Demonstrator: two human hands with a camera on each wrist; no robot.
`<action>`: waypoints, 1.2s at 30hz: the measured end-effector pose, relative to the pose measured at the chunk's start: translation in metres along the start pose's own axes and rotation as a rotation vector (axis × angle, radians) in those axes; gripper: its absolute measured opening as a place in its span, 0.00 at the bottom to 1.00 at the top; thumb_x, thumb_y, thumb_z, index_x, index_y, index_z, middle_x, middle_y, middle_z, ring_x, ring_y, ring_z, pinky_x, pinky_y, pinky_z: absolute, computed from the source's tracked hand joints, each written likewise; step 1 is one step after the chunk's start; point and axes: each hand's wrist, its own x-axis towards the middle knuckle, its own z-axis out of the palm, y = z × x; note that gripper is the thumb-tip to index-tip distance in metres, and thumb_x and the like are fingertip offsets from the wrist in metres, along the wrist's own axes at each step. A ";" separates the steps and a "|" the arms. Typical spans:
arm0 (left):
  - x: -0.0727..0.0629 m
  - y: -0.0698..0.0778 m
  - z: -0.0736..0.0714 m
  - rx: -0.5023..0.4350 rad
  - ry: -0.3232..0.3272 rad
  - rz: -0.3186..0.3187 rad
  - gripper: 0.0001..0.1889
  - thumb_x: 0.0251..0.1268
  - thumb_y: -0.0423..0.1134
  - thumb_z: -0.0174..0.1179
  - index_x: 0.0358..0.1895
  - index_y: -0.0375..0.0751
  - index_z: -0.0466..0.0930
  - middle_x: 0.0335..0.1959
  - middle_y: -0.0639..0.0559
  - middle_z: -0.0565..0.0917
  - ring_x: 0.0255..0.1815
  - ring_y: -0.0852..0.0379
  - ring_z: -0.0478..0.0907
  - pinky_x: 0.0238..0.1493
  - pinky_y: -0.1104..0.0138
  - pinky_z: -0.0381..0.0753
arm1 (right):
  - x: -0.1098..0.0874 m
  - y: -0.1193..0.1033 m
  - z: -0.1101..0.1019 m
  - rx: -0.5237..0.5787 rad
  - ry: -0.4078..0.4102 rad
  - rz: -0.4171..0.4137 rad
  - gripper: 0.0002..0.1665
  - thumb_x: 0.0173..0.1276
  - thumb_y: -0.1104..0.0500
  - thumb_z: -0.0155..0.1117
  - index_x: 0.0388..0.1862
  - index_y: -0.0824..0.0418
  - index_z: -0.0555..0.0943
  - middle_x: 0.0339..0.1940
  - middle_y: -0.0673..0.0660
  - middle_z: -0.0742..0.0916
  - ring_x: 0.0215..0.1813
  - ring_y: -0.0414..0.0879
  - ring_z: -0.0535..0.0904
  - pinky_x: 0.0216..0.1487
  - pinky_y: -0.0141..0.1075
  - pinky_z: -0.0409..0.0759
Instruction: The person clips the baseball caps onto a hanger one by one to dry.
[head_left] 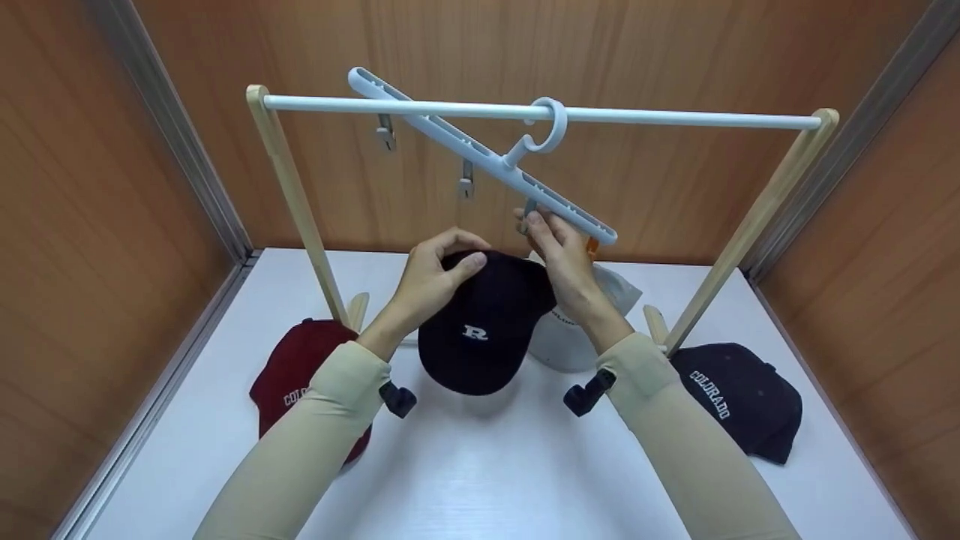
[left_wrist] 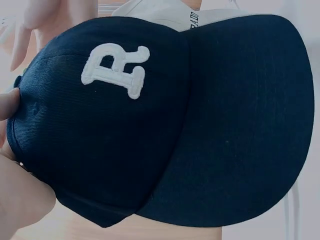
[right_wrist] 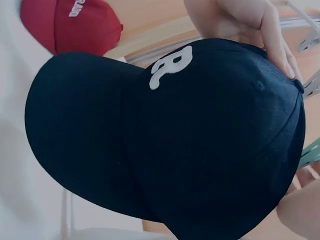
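Observation:
A dark navy cap [head_left: 487,322] with a white R hangs brim down in front of me. My left hand [head_left: 439,274] pinches it at the crown's top. My right hand [head_left: 570,270] is just right of the cap, thumb and fingers pinching a clip [head_left: 529,213] under a light blue hanger [head_left: 487,161]. That hanger hooks over a white rail [head_left: 675,116] and tilts down to the right. In the right wrist view, a green clip [right_wrist: 311,152] shows beside the cap's crown; the cap hides most of my right hand's fingers there.
Two grey clips, one at the left end [head_left: 385,135], hang from the hanger. A pale cap [head_left: 562,346] is behind the navy one, below an orange clip [head_left: 592,246]. A red cap [head_left: 300,367] and a dark Colorado cap [head_left: 739,397] flank my arms. Wooden posts [head_left: 296,195] support the rail.

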 end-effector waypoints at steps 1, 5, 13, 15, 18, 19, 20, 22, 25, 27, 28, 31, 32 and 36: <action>0.000 0.000 0.000 -0.002 0.000 -0.001 0.07 0.78 0.37 0.65 0.53 0.45 0.87 0.51 0.56 0.90 0.57 0.58 0.83 0.68 0.58 0.75 | 0.000 0.001 0.000 0.028 0.012 -0.004 0.28 0.88 0.49 0.51 0.76 0.64 0.73 0.71 0.57 0.81 0.75 0.48 0.74 0.81 0.42 0.64; -0.001 -0.001 0.002 -0.013 0.003 -0.010 0.07 0.77 0.36 0.65 0.53 0.44 0.87 0.51 0.55 0.90 0.57 0.57 0.83 0.67 0.58 0.74 | 0.000 0.002 0.000 0.078 0.056 0.001 0.27 0.87 0.49 0.54 0.75 0.63 0.74 0.69 0.57 0.84 0.73 0.51 0.76 0.80 0.42 0.67; -0.002 0.000 0.004 -0.028 -0.001 -0.026 0.08 0.77 0.37 0.65 0.53 0.45 0.87 0.51 0.54 0.90 0.56 0.57 0.83 0.67 0.59 0.74 | -0.003 0.005 -0.003 0.060 0.055 -0.040 0.24 0.86 0.48 0.55 0.69 0.62 0.80 0.63 0.58 0.86 0.75 0.59 0.75 0.80 0.44 0.67; -0.002 0.000 0.005 -0.027 -0.003 -0.031 0.08 0.77 0.37 0.65 0.53 0.45 0.87 0.51 0.54 0.90 0.56 0.57 0.83 0.67 0.59 0.74 | -0.004 0.005 -0.004 0.055 0.054 -0.053 0.23 0.86 0.48 0.56 0.67 0.61 0.81 0.63 0.58 0.86 0.73 0.57 0.76 0.79 0.44 0.68; -0.003 0.000 0.006 -0.022 0.001 -0.036 0.07 0.77 0.37 0.65 0.53 0.45 0.87 0.50 0.54 0.90 0.55 0.56 0.83 0.67 0.58 0.75 | -0.006 0.006 -0.006 0.058 0.054 -0.062 0.24 0.86 0.47 0.56 0.67 0.61 0.83 0.64 0.59 0.86 0.72 0.54 0.78 0.79 0.45 0.68; -0.003 0.000 0.006 -0.022 0.003 -0.037 0.07 0.77 0.37 0.65 0.53 0.44 0.87 0.50 0.54 0.90 0.55 0.56 0.83 0.67 0.58 0.75 | -0.006 0.006 -0.006 0.057 0.057 -0.065 0.24 0.86 0.47 0.56 0.68 0.60 0.83 0.64 0.60 0.86 0.72 0.53 0.78 0.80 0.46 0.67; -0.004 0.000 0.006 -0.023 0.005 -0.038 0.07 0.77 0.37 0.66 0.53 0.44 0.87 0.50 0.54 0.90 0.55 0.56 0.83 0.67 0.58 0.75 | -0.006 0.006 -0.006 0.058 0.059 -0.070 0.24 0.85 0.48 0.57 0.69 0.61 0.82 0.65 0.60 0.86 0.72 0.52 0.78 0.81 0.46 0.66; -0.004 -0.001 0.005 -0.024 0.006 -0.039 0.07 0.77 0.37 0.66 0.52 0.44 0.87 0.50 0.53 0.90 0.56 0.56 0.83 0.67 0.58 0.75 | -0.007 0.007 -0.006 0.049 0.066 -0.085 0.25 0.86 0.48 0.56 0.71 0.60 0.81 0.66 0.59 0.86 0.73 0.50 0.78 0.82 0.47 0.64; -0.004 -0.003 0.003 -0.029 0.000 -0.041 0.07 0.77 0.37 0.66 0.53 0.44 0.87 0.50 0.54 0.90 0.56 0.57 0.83 0.67 0.58 0.75 | -0.006 0.007 -0.004 0.030 0.079 -0.122 0.25 0.86 0.50 0.56 0.73 0.61 0.79 0.66 0.58 0.87 0.72 0.49 0.79 0.83 0.49 0.62; -0.004 -0.004 0.002 -0.029 -0.002 -0.043 0.07 0.77 0.37 0.66 0.52 0.45 0.87 0.50 0.54 0.90 0.56 0.58 0.83 0.67 0.58 0.75 | -0.005 0.007 -0.003 0.016 0.081 -0.140 0.24 0.86 0.50 0.57 0.72 0.60 0.80 0.65 0.56 0.88 0.72 0.48 0.80 0.82 0.48 0.63; -0.005 -0.004 0.002 -0.027 -0.003 -0.043 0.07 0.77 0.36 0.66 0.52 0.45 0.87 0.50 0.55 0.90 0.56 0.58 0.83 0.67 0.59 0.75 | -0.005 0.007 -0.003 0.009 0.084 -0.148 0.24 0.86 0.51 0.57 0.71 0.60 0.81 0.65 0.55 0.88 0.71 0.49 0.81 0.82 0.48 0.64; -0.004 -0.004 0.003 -0.021 -0.003 -0.043 0.07 0.77 0.36 0.65 0.52 0.45 0.87 0.51 0.55 0.90 0.56 0.57 0.83 0.67 0.58 0.75 | -0.006 0.006 -0.003 -0.014 0.093 -0.164 0.23 0.85 0.51 0.58 0.70 0.60 0.82 0.63 0.56 0.89 0.70 0.50 0.82 0.81 0.47 0.66; -0.004 -0.004 0.004 -0.019 -0.005 -0.042 0.07 0.77 0.37 0.65 0.53 0.45 0.87 0.51 0.55 0.90 0.56 0.57 0.83 0.68 0.58 0.75 | -0.006 0.005 -0.004 -0.030 0.099 -0.168 0.23 0.85 0.51 0.58 0.70 0.60 0.82 0.63 0.56 0.89 0.70 0.50 0.82 0.81 0.47 0.66; -0.005 -0.003 0.007 -0.022 -0.017 -0.047 0.07 0.78 0.37 0.65 0.53 0.45 0.86 0.51 0.55 0.89 0.56 0.56 0.82 0.68 0.57 0.75 | -0.007 0.003 -0.008 -0.115 0.133 -0.180 0.22 0.84 0.49 0.59 0.68 0.59 0.84 0.61 0.56 0.90 0.70 0.50 0.82 0.80 0.46 0.67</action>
